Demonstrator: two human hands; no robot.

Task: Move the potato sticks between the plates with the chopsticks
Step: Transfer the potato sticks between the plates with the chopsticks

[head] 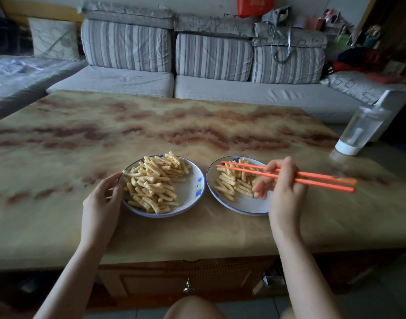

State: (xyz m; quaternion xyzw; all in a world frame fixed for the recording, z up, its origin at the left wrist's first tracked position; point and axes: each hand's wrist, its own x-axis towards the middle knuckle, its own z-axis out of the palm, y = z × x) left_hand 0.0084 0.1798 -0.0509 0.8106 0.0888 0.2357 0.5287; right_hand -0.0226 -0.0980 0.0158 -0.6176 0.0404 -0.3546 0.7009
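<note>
Two white plates with blue rims sit side by side on the marbled table. The left plate carries a big heap of crinkled potato sticks. A smaller pile of potato sticks lies on the right plate. My left hand holds the left plate's near-left rim. My right hand grips a pair of orange chopsticks. Their tips hover over the far part of the right plate, slightly apart, with nothing between them.
A clear plastic bottle with a white base stands at the table's right edge. A grey striped sofa runs behind the table. The table's wooden front with a drawer knob lies below, above my knee.
</note>
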